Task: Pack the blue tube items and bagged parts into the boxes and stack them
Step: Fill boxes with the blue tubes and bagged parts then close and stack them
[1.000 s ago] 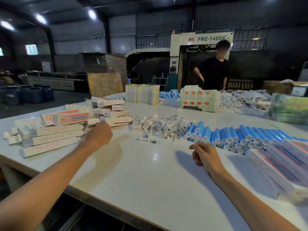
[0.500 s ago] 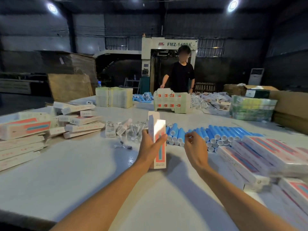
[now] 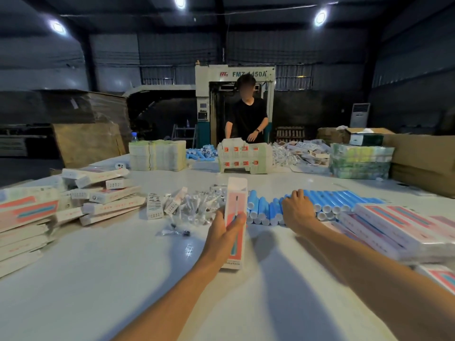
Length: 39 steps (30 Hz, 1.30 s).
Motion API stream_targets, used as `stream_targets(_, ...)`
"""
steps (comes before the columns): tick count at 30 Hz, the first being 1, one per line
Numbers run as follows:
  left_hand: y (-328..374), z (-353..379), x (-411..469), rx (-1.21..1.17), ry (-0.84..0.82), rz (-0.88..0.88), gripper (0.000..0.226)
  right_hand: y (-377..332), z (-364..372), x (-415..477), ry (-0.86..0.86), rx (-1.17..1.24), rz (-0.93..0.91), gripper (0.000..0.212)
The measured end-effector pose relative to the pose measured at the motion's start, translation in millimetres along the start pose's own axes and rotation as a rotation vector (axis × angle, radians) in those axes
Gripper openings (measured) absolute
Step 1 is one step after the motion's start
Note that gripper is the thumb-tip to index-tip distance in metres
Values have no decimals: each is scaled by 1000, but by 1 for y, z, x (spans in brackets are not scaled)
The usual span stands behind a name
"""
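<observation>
Left hand (image 3: 222, 233) grips one box (image 3: 235, 205), upright on the desk (image 3: 110, 279), top flap open; contents not visible. Right hand (image 3: 296, 210) lies on the row of blue tubes (image 3: 339, 199), fingers curled over them; a grip cannot be confirmed. One heap of bagged parts (image 3: 199, 205) lies just left of the box. Two box piles flank the hands: left box pile (image 3: 108, 205), right box pile (image 3: 394, 225).

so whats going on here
Packing is under way at a white table. The left hand holds a box upright. The right hand is on the row of blue tubes; whether it grips one is unclear. Beside them lie bagged parts, and boxes are piled at the left.
</observation>
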<state>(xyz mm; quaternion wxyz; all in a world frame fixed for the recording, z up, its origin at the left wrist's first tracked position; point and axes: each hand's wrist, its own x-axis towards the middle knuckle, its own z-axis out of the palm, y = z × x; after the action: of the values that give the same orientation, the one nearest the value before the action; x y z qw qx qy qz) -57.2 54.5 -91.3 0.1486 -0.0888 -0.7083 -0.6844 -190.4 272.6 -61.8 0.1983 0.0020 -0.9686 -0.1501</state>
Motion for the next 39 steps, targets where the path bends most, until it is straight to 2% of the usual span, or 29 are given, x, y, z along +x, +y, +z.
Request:
stream_targets(6,6,0,0,-76,-18,-26,14,-19,-15,-2,-49,-55,-2,38)
stream_targets(11,6,-2,1,-83,-23,-28,25,-34,-31,-11,-85,3,76,62)
stream_targets(16,5,-2,0,-88,-40,-35,20,-38,-34,-26,-106,81,85,68)
stream_targets(19,7,-2,-2,-114,-52,-33,18,-30,-32,-32,-85,333,114,60)
stream_targets(21,7,-2,-3,-129,-66,-32,21,-25,-35,-34,-39,595,135,37)
stream_targets(22,8,-2,-3,-136,-73,-39,23,-21,-41,-36,-28,789,160,27)
stream_targets(25,7,0,-4,-130,-91,-58,31,-13,-68,-43,1,1500,249,32)
stream_targets(28,8,2,-2,-144,-88,-43,39,-9,-103,-52,193,1855,110,30)
stream_targets(31,9,4,-1,-174,-93,-24,54,-9,-130,-53,236,2183,-73,24)
stream_targets(33,8,4,-1,-161,-99,-2,58,-12,-141,-51,219,2223,-117,27)
stream_targets(39,8,3,-3,-134,-120,14,53,-27,-129,-38,168,1936,30,37)
